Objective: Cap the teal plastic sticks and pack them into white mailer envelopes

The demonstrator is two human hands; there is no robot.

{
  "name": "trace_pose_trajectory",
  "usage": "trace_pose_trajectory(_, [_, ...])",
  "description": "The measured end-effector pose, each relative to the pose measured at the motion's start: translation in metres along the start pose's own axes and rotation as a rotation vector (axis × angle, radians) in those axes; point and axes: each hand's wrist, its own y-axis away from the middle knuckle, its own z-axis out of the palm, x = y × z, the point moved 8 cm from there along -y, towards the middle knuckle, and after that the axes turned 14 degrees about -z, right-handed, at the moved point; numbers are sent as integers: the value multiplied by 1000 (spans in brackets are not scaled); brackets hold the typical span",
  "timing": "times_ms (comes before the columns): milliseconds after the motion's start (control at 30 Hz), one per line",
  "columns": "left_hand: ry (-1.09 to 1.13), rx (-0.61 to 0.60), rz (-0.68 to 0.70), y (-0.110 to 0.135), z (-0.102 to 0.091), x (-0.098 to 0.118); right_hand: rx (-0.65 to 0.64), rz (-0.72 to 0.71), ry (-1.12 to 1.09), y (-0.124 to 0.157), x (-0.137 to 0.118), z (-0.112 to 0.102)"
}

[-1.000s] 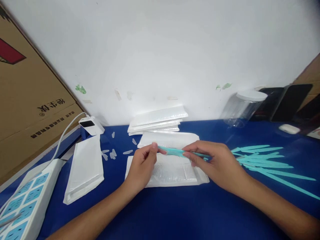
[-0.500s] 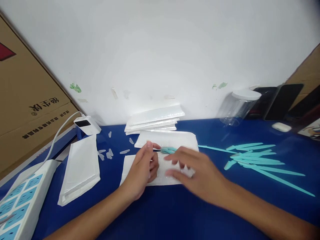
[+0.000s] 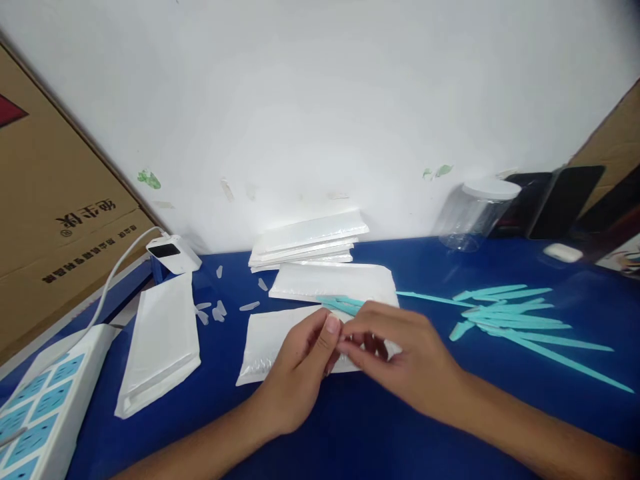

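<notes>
Both hands meet over a white padded envelope (image 3: 270,341) lying flat on the blue table (image 3: 350,427). My left hand (image 3: 303,373) and my right hand (image 3: 400,357) pinch together at the envelope's right end, fingers closed on its edge. A teal plastic tweezer (image 3: 339,304) lies loose just beyond my fingers, resting on a second white envelope (image 3: 333,283). Neither hand touches it.
A stack of white envelopes (image 3: 307,241) sits by the wall, and another envelope (image 3: 163,340) lies at left. Several teal tweezers (image 3: 515,317) are piled at right. Small clear caps (image 3: 216,310), a power strip (image 3: 45,400), a charger (image 3: 173,253), a clear jar (image 3: 475,213) and a cardboard box (image 3: 50,200) surround the area.
The teal tweezer left my hands and now lies on the far envelope. Both hands dropped toward me and closed on the near envelope's right end.
</notes>
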Motion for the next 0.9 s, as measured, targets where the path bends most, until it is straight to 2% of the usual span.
trace_pose_trajectory(100, [-45, -41, 41, -5, -3, 7, 72, 176, -44, -2, 19, -12])
trace_pose_trajectory(167, [-62, -25, 60, -8, -8, 9, 51, 227, -28, -3, 28, -23])
trace_pose_trajectory(233, [-102, 51, 78, -11, -17, 11, -69, 240, 95, -4, 38, -41])
trace_pose_trajectory(267, [-126, 97, 85, -11, -22, 12, -173, 250, 220, -1, 46, -53])
trace_pose_trajectory(367, [-148, 178, 105, -9, -32, 17, -462, 393, 565, 20, 88, -102])
trace_pose_trajectory(433, [-103, 180, 113, -6, -34, 22, -592, 513, 612, 38, 117, -127])
trace_pose_trajectory(500, [-40, 172, 102, -4, -36, 26, -674, 598, 569, 54, 137, -137])
trace_pose_trajectory(600, [6, 177, 92, -3, -38, 30, -695, 601, 488, 63, 146, -133])
trace_pose_trajectory(733, [-80, 241, 98, -6, -46, 30, -658, 474, 515, 58, 139, -125])
trace_pose_trajectory(833, [-102, 325, 114, -8, -56, 29, -565, 377, 562, 44, 127, -128])
trace_pose_trajectory(900, [-97, 347, 115, -10, -60, 27, -447, 355, 647, 29, 114, -134])
